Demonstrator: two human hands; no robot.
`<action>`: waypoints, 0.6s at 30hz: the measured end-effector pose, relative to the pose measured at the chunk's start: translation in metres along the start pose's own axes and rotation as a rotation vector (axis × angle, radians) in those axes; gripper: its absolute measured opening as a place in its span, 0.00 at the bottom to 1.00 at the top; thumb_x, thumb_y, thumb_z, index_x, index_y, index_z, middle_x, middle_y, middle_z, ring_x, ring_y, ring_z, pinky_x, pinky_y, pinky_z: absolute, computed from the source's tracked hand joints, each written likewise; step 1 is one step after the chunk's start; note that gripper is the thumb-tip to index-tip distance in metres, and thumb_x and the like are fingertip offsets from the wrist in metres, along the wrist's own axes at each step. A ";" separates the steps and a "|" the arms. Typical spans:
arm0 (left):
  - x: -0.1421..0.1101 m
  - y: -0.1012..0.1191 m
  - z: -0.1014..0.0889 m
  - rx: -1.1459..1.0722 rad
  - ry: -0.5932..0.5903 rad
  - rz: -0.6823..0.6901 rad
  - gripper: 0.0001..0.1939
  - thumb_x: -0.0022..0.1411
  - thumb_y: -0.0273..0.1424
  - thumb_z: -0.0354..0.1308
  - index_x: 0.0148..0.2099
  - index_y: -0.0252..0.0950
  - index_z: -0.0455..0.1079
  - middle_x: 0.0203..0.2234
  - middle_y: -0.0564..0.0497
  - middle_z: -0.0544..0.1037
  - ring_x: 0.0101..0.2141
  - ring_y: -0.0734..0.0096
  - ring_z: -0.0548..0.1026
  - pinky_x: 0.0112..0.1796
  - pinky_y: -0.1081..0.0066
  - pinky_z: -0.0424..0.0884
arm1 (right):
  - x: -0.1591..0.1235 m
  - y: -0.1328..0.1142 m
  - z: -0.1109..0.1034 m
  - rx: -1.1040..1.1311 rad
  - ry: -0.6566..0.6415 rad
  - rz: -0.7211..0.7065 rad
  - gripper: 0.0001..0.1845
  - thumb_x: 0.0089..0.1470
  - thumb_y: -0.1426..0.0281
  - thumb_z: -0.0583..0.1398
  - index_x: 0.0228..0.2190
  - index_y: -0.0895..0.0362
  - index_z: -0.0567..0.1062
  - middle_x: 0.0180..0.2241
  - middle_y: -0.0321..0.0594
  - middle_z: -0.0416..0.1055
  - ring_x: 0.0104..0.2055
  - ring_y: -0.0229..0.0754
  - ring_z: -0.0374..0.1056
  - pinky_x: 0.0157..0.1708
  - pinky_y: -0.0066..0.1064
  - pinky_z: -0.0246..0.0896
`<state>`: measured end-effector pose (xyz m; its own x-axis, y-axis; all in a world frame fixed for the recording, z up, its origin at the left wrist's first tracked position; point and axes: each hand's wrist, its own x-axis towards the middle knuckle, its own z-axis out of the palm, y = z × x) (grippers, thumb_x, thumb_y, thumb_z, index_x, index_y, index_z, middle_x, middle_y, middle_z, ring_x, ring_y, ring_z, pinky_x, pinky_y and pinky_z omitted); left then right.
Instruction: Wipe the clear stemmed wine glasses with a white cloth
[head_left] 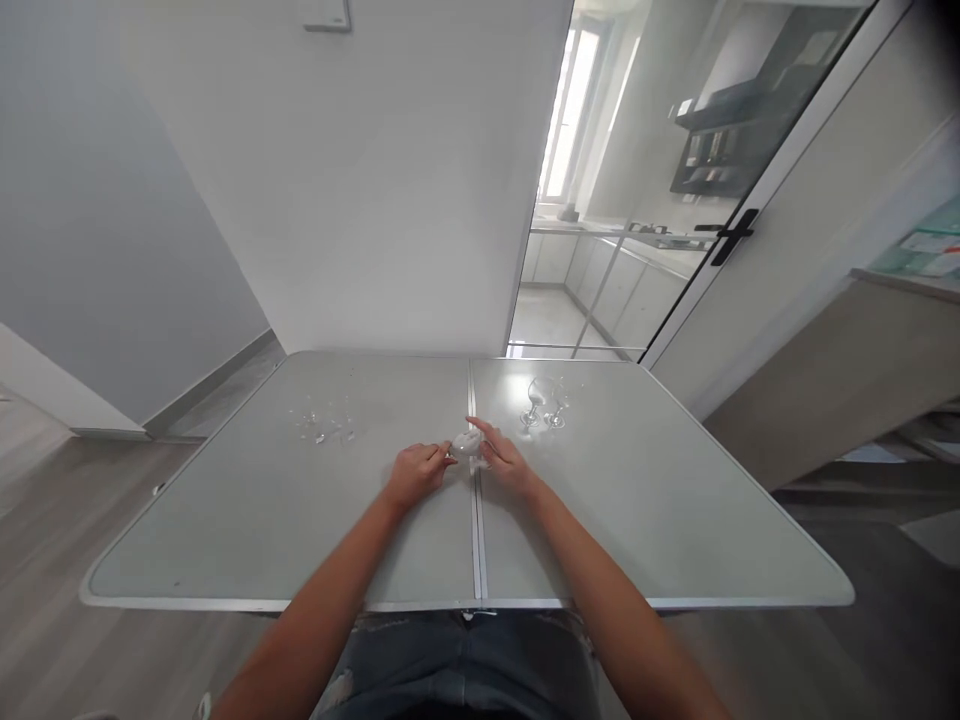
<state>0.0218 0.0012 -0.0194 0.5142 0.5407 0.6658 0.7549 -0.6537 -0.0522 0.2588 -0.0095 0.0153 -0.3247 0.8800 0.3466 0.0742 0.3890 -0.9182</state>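
Above the table's middle seam, both hands hold a small clear goblet bowl [466, 444], which lies tilted between them. My left hand [420, 472] pinches its left side with thumb and forefinger. The fingers of my right hand [508, 460] are closed around the right side, the forefinger stretched along the far edge. Behind my right hand stand two small clear stemmed goblets [533, 402], close together. Off to the left lie several small clear pieces [321, 437], too small and see-through to tell their shape. The fingers partly hide where the held piece ends.
The pale folding table [637, 520] has a metal rim and a seam [478, 560] down its middle. A white wall [390, 180] rises behind it. At the right is a glass door [622, 200] with a black handle [731, 236].
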 end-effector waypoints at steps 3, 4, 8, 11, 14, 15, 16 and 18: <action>0.000 0.000 -0.002 -0.003 0.001 0.009 0.12 0.70 0.35 0.55 0.48 0.36 0.75 0.24 0.49 0.78 0.25 0.69 0.74 0.29 0.70 0.61 | 0.001 0.000 0.001 0.028 -0.035 0.030 0.25 0.64 0.55 0.55 0.58 0.49 0.72 0.44 0.39 0.74 0.43 0.44 0.67 0.50 0.36 0.60; -0.001 0.000 -0.003 -0.010 0.004 0.006 0.12 0.70 0.35 0.55 0.48 0.36 0.75 0.24 0.49 0.78 0.25 0.69 0.73 0.29 0.70 0.60 | 0.001 -0.001 0.000 0.080 -0.005 0.050 0.24 0.64 0.55 0.55 0.56 0.50 0.73 0.41 0.39 0.74 0.41 0.44 0.67 0.46 0.35 0.61; -0.002 0.000 0.000 -0.082 0.004 -0.003 0.12 0.69 0.35 0.56 0.48 0.36 0.75 0.24 0.49 0.77 0.24 0.70 0.72 0.28 0.71 0.59 | -0.002 -0.005 -0.002 0.223 0.148 0.087 0.24 0.62 0.54 0.57 0.55 0.50 0.74 0.36 0.37 0.72 0.36 0.42 0.66 0.40 0.33 0.62; -0.003 0.000 0.002 -0.085 -0.014 -0.018 0.12 0.69 0.35 0.56 0.49 0.36 0.75 0.24 0.48 0.77 0.23 0.70 0.72 0.28 0.71 0.59 | -0.002 -0.004 0.002 0.131 0.088 0.044 0.23 0.60 0.55 0.60 0.55 0.48 0.75 0.39 0.38 0.74 0.39 0.44 0.66 0.47 0.37 0.61; -0.004 -0.001 0.001 -0.045 -0.036 -0.040 0.12 0.69 0.35 0.55 0.49 0.36 0.75 0.25 0.48 0.78 0.24 0.69 0.73 0.29 0.70 0.60 | 0.001 -0.003 0.006 0.101 0.016 0.030 0.23 0.60 0.56 0.60 0.54 0.49 0.76 0.39 0.39 0.74 0.40 0.44 0.66 0.48 0.37 0.60; -0.004 -0.001 0.000 -0.039 -0.037 -0.047 0.12 0.69 0.35 0.55 0.49 0.36 0.75 0.25 0.48 0.78 0.25 0.69 0.73 0.29 0.70 0.60 | 0.002 -0.003 0.006 0.131 0.029 0.038 0.23 0.60 0.56 0.60 0.54 0.50 0.76 0.40 0.40 0.75 0.40 0.44 0.66 0.46 0.35 0.60; -0.004 0.000 0.000 -0.039 -0.033 -0.055 0.12 0.69 0.35 0.55 0.49 0.37 0.75 0.25 0.49 0.78 0.25 0.69 0.73 0.29 0.70 0.60 | 0.002 -0.003 0.005 0.169 0.057 0.048 0.23 0.60 0.56 0.60 0.53 0.51 0.77 0.40 0.40 0.74 0.40 0.43 0.66 0.45 0.34 0.60; -0.003 0.001 -0.002 -0.049 -0.017 -0.064 0.12 0.69 0.35 0.55 0.49 0.37 0.75 0.25 0.49 0.78 0.25 0.69 0.73 0.28 0.71 0.60 | 0.001 -0.004 0.002 0.237 0.146 0.078 0.22 0.59 0.56 0.60 0.50 0.53 0.78 0.39 0.39 0.74 0.38 0.43 0.66 0.40 0.32 0.61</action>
<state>0.0200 -0.0020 -0.0202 0.4727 0.5910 0.6536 0.7661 -0.6422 0.0266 0.2561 -0.0109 0.0194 -0.1865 0.9413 0.2814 -0.1340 0.2594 -0.9564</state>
